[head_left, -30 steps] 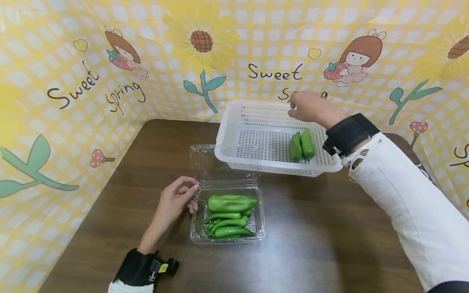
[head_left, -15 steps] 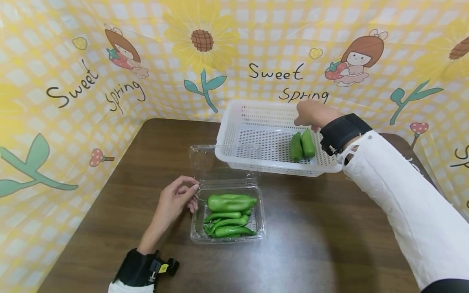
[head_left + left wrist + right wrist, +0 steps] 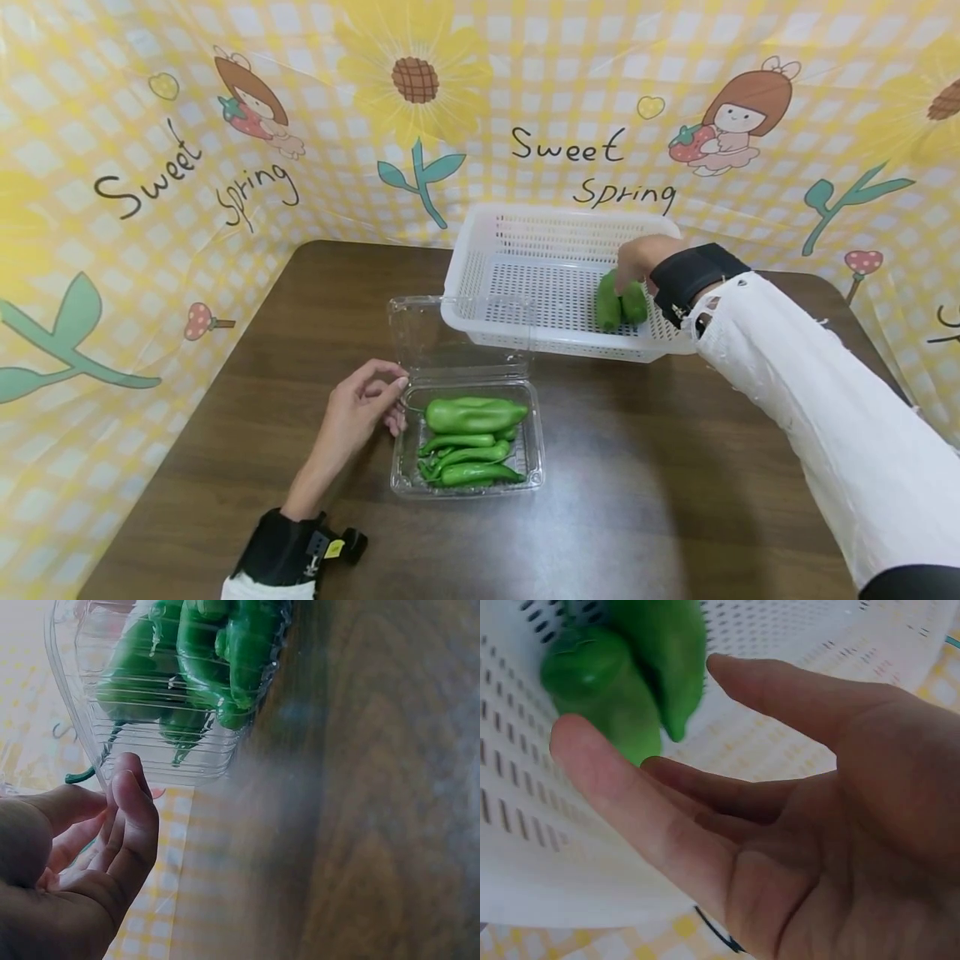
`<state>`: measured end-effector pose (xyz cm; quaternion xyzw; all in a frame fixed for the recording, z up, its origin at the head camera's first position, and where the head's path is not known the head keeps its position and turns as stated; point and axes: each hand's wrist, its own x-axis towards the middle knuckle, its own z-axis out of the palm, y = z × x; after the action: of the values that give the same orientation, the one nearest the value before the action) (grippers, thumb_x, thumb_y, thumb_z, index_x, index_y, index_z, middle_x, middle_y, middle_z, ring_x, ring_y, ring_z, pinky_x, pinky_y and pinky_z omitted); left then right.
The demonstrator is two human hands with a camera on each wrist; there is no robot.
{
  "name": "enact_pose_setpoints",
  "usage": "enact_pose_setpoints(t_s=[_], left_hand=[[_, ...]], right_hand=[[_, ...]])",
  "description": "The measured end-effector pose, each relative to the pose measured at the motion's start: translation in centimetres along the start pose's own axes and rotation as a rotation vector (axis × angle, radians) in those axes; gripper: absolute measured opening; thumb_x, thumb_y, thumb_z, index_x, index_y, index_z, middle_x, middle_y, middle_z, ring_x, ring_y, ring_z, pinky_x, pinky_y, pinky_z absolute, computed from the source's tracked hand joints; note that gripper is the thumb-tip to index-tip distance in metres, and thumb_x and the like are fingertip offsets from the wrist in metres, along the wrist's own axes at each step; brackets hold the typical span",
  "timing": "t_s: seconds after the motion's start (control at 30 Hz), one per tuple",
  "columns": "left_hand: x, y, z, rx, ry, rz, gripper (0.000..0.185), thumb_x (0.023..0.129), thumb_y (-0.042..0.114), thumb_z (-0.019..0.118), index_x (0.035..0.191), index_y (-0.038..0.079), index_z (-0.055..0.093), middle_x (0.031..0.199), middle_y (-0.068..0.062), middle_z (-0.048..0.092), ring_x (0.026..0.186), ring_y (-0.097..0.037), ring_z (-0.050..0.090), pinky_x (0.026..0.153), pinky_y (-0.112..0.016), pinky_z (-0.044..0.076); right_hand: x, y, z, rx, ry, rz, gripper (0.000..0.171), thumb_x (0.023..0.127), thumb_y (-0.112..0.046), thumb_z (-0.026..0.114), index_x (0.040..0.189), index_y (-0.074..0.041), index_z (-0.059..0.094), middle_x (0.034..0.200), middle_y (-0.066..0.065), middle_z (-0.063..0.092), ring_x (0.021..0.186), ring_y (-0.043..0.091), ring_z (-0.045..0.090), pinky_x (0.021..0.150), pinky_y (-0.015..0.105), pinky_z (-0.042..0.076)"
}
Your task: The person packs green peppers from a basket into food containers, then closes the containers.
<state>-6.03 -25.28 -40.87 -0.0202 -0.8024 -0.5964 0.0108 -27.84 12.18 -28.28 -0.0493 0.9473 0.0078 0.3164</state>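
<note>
My left hand (image 3: 363,404) pinches the left rim of a clear plastic clamshell box (image 3: 535,442), whose lid (image 3: 461,333) stands raised at the back. Inside lie one large green pepper (image 3: 474,415) and several slimmer green chili peppers (image 3: 472,475). In the left wrist view, thumb and forefinger meet at the rim beside a pepper stem (image 3: 80,777). My right hand (image 3: 645,257) reaches down into a white perforated basket (image 3: 555,340), over two green peppers (image 3: 608,307). The right wrist view has its fingers spread, with nothing between them, close to the peppers (image 3: 604,701).
The brown wooden table (image 3: 300,308) carries both containers, the basket behind and right of the box. A yellow checked cloth (image 3: 315,100) with sunflower prints hangs behind and at the sides. The raised lid overlaps the basket's front left corner in the head view.
My right hand has come down into the basket, from above its back rim to just over the two green peppers. The left hand stays at the box rim.
</note>
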Motion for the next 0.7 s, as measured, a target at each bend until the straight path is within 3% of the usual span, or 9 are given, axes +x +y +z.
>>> enact_pose_setpoints(t_s=[0.13,0.27,0.4,0.7], left_hand=[[0.0,0.0,0.0,-0.01,0.0,-0.003,0.018,0.099,0.017,0.062,0.113,0.005,0.061,0.074,-0.025,0.067,0.053,-0.023,0.066,0.052,-0.045,0.058],[0.0,-0.1,0.0,-0.011,-0.003,-0.004,0.019,0.099,0.018,0.062,0.113,0.005,0.062,0.074,-0.026,0.067,0.053,-0.023,0.066,0.052,-0.045,0.058],[0.1,-0.1,0.0,-0.015,-0.005,0.003,0.02,0.099,0.02,0.062,0.112,0.004,0.062,0.073,-0.023,0.067,0.053,-0.024,0.066,0.052,-0.043,0.058],[0.1,0.0,0.1,-0.021,-0.001,0.003,0.021,0.099,0.018,0.062,0.113,0.003,0.061,0.072,-0.022,0.066,0.053,-0.024,0.066,0.051,-0.043,0.058]], right_hand=[[0.9,0.1,0.6,0.019,-0.045,0.005,0.057,0.094,-0.026,0.062,0.136,0.01,0.046,0.133,0.03,0.052,0.092,0.03,0.062,0.073,0.033,0.058],[1.3,0.1,1.0,-0.021,-0.044,0.015,0.05,0.092,-0.024,0.063,0.129,0.008,0.052,0.123,0.024,0.055,0.099,0.031,0.058,0.079,0.036,0.056],[1.3,0.0,1.1,-0.04,-0.038,0.032,0.04,0.093,-0.024,0.06,0.12,0.005,0.056,0.111,0.018,0.054,0.096,0.028,0.054,0.078,0.034,0.053],[0.8,-0.6,1.2,0.093,-0.042,0.131,0.04,0.095,-0.027,0.053,0.121,0.004,0.053,0.101,0.015,0.053,0.082,0.023,0.058,0.069,0.028,0.057]])
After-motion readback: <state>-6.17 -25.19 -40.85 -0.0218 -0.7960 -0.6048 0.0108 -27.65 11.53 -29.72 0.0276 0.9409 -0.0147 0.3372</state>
